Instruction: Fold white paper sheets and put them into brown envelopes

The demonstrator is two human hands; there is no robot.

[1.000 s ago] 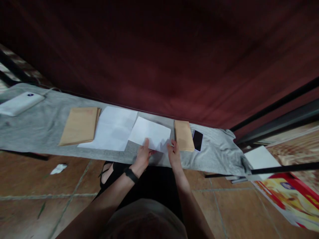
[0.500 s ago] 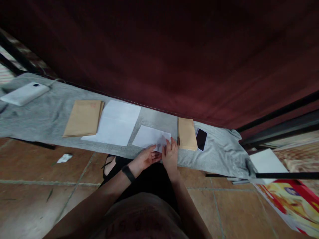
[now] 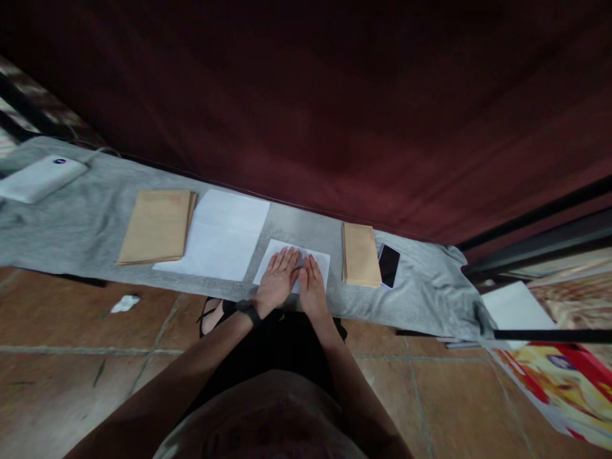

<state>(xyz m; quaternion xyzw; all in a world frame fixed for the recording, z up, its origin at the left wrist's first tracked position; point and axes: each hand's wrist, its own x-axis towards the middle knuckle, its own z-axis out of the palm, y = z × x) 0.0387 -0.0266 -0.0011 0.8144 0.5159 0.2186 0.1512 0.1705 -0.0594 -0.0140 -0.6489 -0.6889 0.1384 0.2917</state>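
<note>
A small white sheet of paper [image 3: 266, 254], folded by its look, lies on the grey cloth in front of me. My left hand [image 3: 280, 274], with a dark band at the wrist, rests flat on it, fingers stretched out. Close beside it, my right hand [image 3: 312, 284] presses on the paper's right half, fingers extended too. Both hands cover the paper's middle. Left of it spreads a larger white paper [image 3: 229, 233], partly under a stack of brown envelopes [image 3: 155, 226]. Another brown envelope stack [image 3: 361, 255] lies right of my right hand.
A dark-screened phone [image 3: 389, 265] is beside the right envelopes. A white device [image 3: 43, 178] with a cable sits at the far left. Grey cloth [image 3: 421, 293] covers the narrow bench. A dark red curtain [image 3: 306, 127] hangs behind; a colourful box [image 3: 564, 389] stands lower right.
Both hands have moved from the paper's lower right edge onto its middle and flattened there. The left hand has turned from palm up to palm down.
</note>
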